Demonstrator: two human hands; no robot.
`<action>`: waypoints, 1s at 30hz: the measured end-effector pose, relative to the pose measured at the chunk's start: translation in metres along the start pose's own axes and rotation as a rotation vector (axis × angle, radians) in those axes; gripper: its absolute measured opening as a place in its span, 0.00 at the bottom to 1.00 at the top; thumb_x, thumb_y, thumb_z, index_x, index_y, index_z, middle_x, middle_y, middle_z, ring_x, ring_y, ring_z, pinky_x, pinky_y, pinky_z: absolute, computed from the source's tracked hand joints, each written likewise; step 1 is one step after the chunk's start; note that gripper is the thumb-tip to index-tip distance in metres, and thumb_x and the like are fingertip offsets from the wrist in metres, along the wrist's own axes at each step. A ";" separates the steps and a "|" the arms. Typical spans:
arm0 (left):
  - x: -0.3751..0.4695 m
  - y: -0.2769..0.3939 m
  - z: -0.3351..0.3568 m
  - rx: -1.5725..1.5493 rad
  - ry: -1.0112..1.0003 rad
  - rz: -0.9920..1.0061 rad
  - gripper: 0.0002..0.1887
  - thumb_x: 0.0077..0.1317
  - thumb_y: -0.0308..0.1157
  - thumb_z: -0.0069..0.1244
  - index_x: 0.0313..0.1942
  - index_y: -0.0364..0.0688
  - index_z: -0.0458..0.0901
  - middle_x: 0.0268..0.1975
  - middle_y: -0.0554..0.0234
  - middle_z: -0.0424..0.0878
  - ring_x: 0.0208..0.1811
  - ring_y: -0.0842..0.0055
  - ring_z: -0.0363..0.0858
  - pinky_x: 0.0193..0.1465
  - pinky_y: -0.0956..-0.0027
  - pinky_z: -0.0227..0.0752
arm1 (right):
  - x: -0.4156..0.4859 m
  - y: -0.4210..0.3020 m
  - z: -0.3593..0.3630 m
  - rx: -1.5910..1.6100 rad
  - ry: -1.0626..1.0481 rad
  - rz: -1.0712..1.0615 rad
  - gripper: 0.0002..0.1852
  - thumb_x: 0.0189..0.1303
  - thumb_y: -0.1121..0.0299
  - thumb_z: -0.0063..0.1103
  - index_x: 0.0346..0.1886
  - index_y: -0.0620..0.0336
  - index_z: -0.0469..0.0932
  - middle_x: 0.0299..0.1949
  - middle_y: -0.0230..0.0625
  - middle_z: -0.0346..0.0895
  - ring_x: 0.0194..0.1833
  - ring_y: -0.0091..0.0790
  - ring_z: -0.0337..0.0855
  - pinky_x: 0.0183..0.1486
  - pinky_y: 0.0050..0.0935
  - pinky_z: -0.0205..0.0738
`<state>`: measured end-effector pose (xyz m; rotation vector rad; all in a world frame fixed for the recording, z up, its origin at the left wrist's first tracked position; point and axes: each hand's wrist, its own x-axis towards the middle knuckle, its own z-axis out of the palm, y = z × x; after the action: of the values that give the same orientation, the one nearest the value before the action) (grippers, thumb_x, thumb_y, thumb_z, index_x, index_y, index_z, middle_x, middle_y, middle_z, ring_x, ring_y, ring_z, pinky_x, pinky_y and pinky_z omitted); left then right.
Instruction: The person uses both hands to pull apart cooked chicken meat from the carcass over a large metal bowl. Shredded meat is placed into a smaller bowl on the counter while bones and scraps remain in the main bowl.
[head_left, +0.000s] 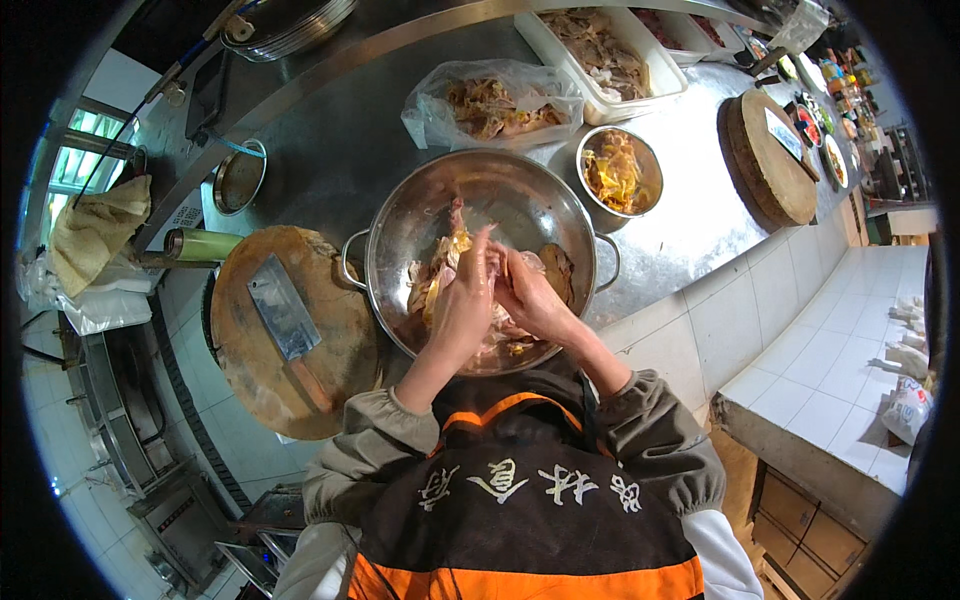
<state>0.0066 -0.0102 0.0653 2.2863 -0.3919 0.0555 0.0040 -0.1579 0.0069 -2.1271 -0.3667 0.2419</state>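
A large two-handled stainless steel basin (390, 225) stands in front of me with pieces of raw poultry (427, 289) in its lower half. My left hand (466, 300) and my right hand (534, 296) meet over the middle of it. Between their fingers they grip a pinkish piece of poultry (495, 264), mostly hidden by the hands. A leg-like piece (456, 217) points up the basin beyond my left hand. Against the right wall, near my right hand, rests a flat brownish piece (556, 271).
Left, a cleaver (283, 307) lies on a round wooden chopping block (337, 375). Behind the basin are a clear plastic bag (427, 105) of meat and a white tub (592, 109). A steel bowl (581, 169) holds yellowish pieces. Another block (757, 165) with a cleaver (784, 135) stands right.
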 end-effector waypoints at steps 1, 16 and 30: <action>0.001 0.000 0.000 0.097 -0.035 -0.011 0.26 0.67 0.26 0.42 0.65 0.40 0.56 0.46 0.38 0.79 0.44 0.47 0.80 0.50 0.56 0.73 | 0.003 -0.004 0.004 0.110 0.018 0.102 0.20 0.65 0.73 0.48 0.59 0.66 0.61 0.43 0.54 0.71 0.42 0.50 0.75 0.44 0.38 0.69; -0.007 -0.116 0.003 -0.865 -0.149 -0.789 0.14 0.73 0.39 0.42 0.48 0.40 0.76 0.36 0.67 0.80 0.30 0.85 0.75 0.32 0.76 0.70 | -0.017 -0.009 -0.010 -0.425 -0.042 -0.123 0.20 0.54 0.66 0.61 0.49 0.62 0.69 0.37 0.52 0.73 0.40 0.53 0.77 0.39 0.43 0.72; -0.015 -0.044 0.022 -0.880 -0.128 -0.433 0.13 0.74 0.31 0.38 0.55 0.39 0.67 0.36 0.70 0.73 0.36 0.86 0.70 0.36 0.81 0.64 | 0.012 -0.014 -0.011 0.550 0.005 0.258 0.15 0.69 0.61 0.54 0.36 0.65 0.68 0.26 0.23 0.65 0.29 0.16 0.60 0.28 0.23 0.60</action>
<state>0.0038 0.0058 0.0166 1.4544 0.0393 -0.4070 0.0160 -0.1551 0.0245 -1.6244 -0.0102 0.4322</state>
